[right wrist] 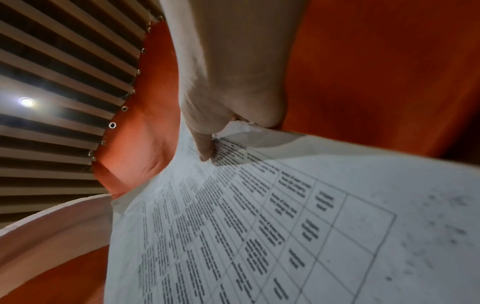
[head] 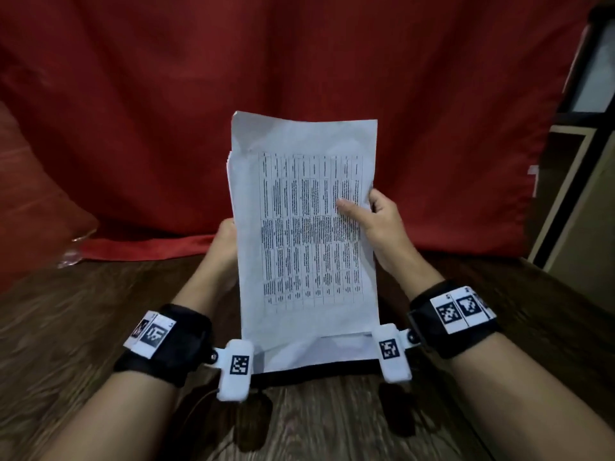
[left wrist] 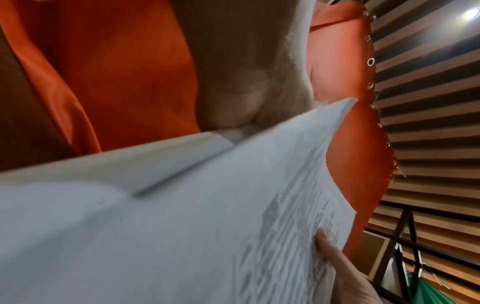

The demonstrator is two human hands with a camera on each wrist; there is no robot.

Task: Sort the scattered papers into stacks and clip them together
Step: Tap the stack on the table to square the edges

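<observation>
A stack of white papers (head: 306, 227) stands upright over the wooden table (head: 66, 327), with a printed table on the front sheet. The front sheet sits higher than the sheets behind it, so the bottom edges are uneven. My left hand (head: 226, 237) holds the stack's left edge, with its fingers hidden behind the sheets. My right hand (head: 376, 221) grips the right edge, thumb pressed on the printed face. The left wrist view shows the papers (left wrist: 207, 205) under my left hand (left wrist: 246, 92). In the right wrist view my right hand (right wrist: 228, 92) pinches the papers (right wrist: 259, 226). No clip is in view.
A red cloth (head: 133, 94) hangs behind the table and folds onto its far edge. A crumpled piece of clear plastic (head: 71, 254) lies at the far left. A pale cabinet (head: 582, 194) stands at the right.
</observation>
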